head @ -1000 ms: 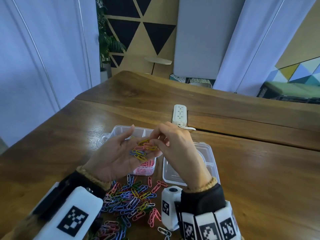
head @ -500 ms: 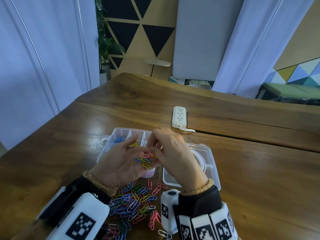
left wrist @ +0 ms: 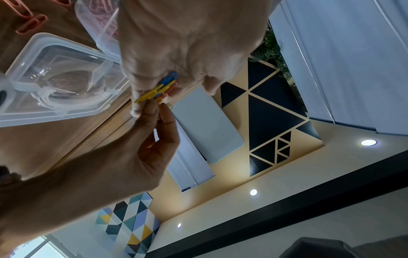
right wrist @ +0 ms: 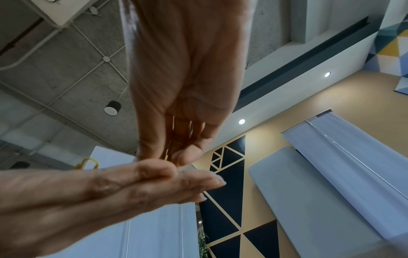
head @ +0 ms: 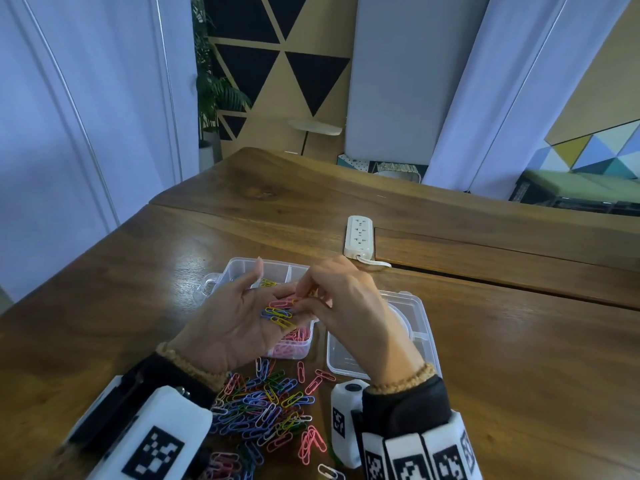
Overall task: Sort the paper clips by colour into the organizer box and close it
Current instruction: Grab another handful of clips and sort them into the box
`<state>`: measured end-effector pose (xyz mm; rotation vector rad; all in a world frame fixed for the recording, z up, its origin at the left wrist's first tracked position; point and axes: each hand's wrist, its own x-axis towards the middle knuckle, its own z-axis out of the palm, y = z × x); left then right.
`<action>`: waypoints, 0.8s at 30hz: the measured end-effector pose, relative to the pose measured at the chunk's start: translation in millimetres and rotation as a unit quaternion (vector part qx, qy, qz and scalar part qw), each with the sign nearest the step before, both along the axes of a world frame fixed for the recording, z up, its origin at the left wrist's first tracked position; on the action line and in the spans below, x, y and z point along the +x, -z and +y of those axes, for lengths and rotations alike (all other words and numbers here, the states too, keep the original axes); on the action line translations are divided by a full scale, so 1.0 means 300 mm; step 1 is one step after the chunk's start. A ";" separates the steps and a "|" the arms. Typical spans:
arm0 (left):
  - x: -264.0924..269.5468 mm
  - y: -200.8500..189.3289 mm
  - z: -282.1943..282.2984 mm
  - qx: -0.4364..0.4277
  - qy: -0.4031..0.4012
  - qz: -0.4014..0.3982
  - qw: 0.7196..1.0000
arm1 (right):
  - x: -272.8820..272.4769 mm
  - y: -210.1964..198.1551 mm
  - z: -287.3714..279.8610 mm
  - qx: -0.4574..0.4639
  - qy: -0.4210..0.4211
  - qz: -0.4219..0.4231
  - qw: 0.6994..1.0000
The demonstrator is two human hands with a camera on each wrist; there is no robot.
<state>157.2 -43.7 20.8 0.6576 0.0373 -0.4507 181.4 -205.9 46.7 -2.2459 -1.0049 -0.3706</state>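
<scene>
My left hand [head: 242, 318] lies palm up over the clear organizer box [head: 239, 266], its fingers fairly straight. A small bunch of mixed paper clips [head: 277, 313] rests on those fingers. From the right, my right hand [head: 311, 294] reaches onto the bunch and pinches a yellow clip [right wrist: 166, 157] between thumb and fingertip. The near compartment holds pink clips [head: 294, 344]; yellow ones [head: 268, 282] show farther back. The box's lid [head: 415, 327] lies open to the right. A pile of loose coloured clips [head: 270, 407] sits on the table before the box.
A white power strip [head: 359, 235] with its cord lies behind the box, beside a seam in the wooden table [head: 502, 282]. White wrist cameras with marker tags ride on both forearms at the near edge.
Both hands stay together above the box. The right fingertips have shifted over the clips on the left hand and closed on a yellow one.
</scene>
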 end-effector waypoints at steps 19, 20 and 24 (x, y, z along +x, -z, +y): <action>-0.019 0.008 -0.003 -0.041 0.022 -0.064 0.997 | -0.019 0.014 0.034 0.013 -0.049 0.001 0.999; -0.022 0.006 0.000 -0.017 0.026 -0.077 0.997 | -0.019 0.014 0.034 0.006 -0.049 0.007 0.999; -0.013 0.004 0.010 -0.013 0.029 -0.011 0.999 | -0.026 0.013 0.040 -0.002 -0.054 0.027 0.998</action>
